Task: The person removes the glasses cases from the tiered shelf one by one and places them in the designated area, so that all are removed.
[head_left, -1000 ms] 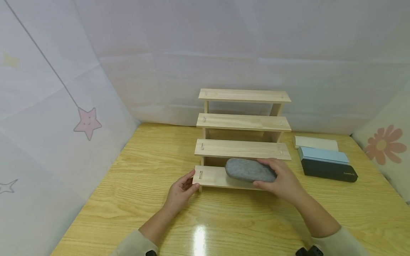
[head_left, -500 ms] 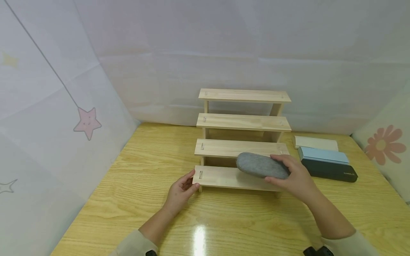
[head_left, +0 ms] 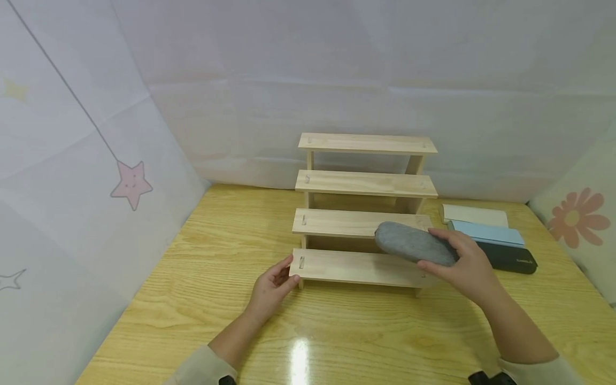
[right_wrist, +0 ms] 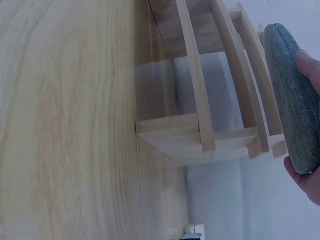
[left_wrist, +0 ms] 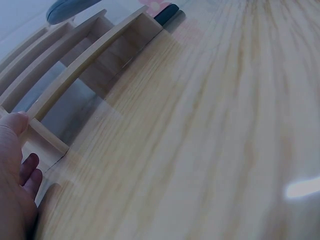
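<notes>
A stepped wooden stand of several pale shelves rises on the table. My left hand grips the left end of its lowest shelf, thumb at the front edge; the left wrist view shows the thumb on the board's end and other fingers curled beneath. My right hand holds a grey, fabric-like glasses case by its right end, between thumb and fingers. The case overlaps the right part of the two lower shelves in the head view. In the right wrist view the case is raised beside the stand's steps.
To the stand's right lie a cream case, a light blue case and a black case side by side. White printed cloth hangs behind the wooden table and along its sides.
My right hand has carried the grey glasses case to the right and slightly up, away from the middle of the lowest shelf. My left hand has stayed at the shelf's left end.
</notes>
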A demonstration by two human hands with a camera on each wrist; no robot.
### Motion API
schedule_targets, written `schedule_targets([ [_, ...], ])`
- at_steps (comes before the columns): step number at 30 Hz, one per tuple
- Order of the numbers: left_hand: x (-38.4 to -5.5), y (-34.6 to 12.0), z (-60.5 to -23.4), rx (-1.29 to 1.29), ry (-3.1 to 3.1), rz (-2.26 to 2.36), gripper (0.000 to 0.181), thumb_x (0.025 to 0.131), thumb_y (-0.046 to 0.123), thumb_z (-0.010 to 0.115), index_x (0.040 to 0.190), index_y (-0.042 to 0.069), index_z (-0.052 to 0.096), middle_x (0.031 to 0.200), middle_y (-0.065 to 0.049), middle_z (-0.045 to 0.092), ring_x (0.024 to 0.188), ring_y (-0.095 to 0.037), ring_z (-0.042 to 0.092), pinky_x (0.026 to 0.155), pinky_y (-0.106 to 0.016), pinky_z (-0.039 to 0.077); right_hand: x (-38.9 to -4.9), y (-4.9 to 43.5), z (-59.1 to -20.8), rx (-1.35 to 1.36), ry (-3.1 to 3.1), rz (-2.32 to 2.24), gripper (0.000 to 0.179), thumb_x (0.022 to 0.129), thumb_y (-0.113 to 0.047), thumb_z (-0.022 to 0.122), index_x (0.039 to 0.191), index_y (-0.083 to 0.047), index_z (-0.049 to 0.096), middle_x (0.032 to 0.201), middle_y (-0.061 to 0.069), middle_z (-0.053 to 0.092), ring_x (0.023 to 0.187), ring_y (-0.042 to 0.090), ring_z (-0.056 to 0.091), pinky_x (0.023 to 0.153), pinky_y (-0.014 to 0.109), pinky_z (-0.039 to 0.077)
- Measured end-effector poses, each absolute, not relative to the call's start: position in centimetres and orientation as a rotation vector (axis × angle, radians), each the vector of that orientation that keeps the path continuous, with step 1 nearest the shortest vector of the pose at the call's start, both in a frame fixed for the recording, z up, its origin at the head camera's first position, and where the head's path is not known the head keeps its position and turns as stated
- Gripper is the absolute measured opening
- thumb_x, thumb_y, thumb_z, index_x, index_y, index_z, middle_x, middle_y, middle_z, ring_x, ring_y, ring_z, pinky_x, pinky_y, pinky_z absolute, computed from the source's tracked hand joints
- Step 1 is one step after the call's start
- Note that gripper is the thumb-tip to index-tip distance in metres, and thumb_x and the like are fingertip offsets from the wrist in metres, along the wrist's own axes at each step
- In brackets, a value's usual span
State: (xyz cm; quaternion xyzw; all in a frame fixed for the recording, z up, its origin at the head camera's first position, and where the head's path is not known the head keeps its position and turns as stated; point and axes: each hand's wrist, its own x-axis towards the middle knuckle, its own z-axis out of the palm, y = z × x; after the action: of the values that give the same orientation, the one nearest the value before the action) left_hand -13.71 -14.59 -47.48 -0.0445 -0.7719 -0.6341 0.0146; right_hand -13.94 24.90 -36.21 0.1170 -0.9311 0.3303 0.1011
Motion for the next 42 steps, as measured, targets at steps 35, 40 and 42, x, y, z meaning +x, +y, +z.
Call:
schedule_targets([
  [35, -13.6, -14.6, -47.4, -0.132, -2.406, -1.980, 0.053, 0.091, 0.017, 0.071, 0.140, 0.008, 0.053, 0.144, -0.009, 0.054, 0.126, -0.028, 0.056, 0.103, -0.032, 0.051, -13.4, 32.8, -37.1, 0.017, -2.802, 0.971, 0.083, 0.087, -0.041, 0.073, 0.151, -0.004, 0.036, 0.144, 0.037, 0.038, 0.121, 0.056, 0.040, 0.085, 0.067, 0.039],
  [40, -13.5, -14.6, -47.4, -0.133, -2.410, -1.976, 0.054, 0.091, 0.018, 0.071, 0.140, 0.008, 0.052, 0.144, -0.009, 0.054, 0.126, -0.028, 0.057, 0.103, -0.032, 0.051, -13.1, 33.8, -37.5, -0.033, -2.816, 0.984, 0.084, 0.088, -0.043, 0.072, 0.152, -0.004, 0.033, 0.148, 0.038, 0.032, 0.123, 0.060, 0.038, 0.086, 0.069, 0.037],
  [42, -13.5, -14.6, -47.3, -0.131, -2.409, -1.977, 0.054, 0.091, 0.018, 0.071, 0.141, 0.008, 0.052, 0.144, -0.009, 0.054, 0.126, -0.028, 0.056, 0.104, -0.033, 0.050, -13.1, 34.3, -37.7, -0.045, -2.819, 0.987, 0.084, 0.088, -0.042, 0.072, 0.152, -0.004, 0.032, 0.149, 0.038, 0.030, 0.124, 0.061, 0.036, 0.088, 0.071, 0.036],
])
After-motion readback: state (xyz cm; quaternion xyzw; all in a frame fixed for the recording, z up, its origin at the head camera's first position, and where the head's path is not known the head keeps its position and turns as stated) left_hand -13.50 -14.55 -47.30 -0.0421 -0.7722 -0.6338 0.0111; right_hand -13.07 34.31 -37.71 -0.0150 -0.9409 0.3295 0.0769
